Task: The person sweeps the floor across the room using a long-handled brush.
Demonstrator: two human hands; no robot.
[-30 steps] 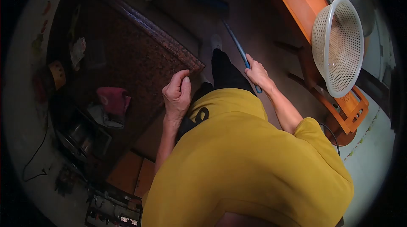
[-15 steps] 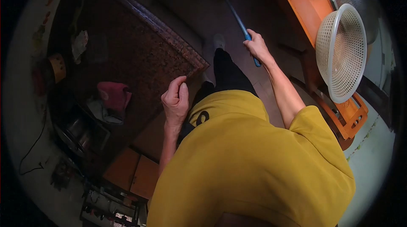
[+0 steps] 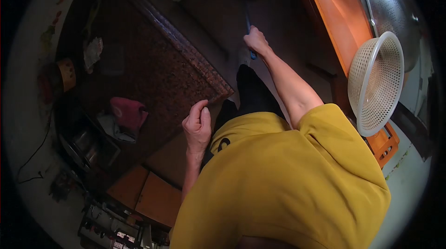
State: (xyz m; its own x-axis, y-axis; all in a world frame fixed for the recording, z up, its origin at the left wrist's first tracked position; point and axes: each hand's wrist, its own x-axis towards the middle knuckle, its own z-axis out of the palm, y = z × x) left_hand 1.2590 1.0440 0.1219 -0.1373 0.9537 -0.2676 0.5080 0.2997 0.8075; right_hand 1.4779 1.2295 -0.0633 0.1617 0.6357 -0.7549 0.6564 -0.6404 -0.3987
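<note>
My right hand (image 3: 257,42) is closed round the upper part of a blue pole (image 3: 248,15). A short end of the pole shows below the fist, and the rest runs off over the floor. Its far end is lost in the dark, so I cannot tell what is fixed to it. My left hand (image 3: 197,126) hangs in front of my waist with fingers curled in and thumb laid along them; nothing shows in it. The nearest thing to it is the corner of a dark speckled stone countertop (image 3: 204,81).
A white perforated basket (image 3: 371,86) leans at the right, beside an orange wooden surface (image 3: 334,12) and a metal perforated bowl (image 3: 388,12). On the countertop lie a pink cloth (image 3: 127,113) and a crumpled packet (image 3: 93,53), near a sink (image 3: 83,146). Wooden cabinet doors (image 3: 158,198) are below.
My right hand has swung forward and to the left with the blue pole, arm more stretched. My left hand keeps its curled shape. The view has shifted slightly.
</note>
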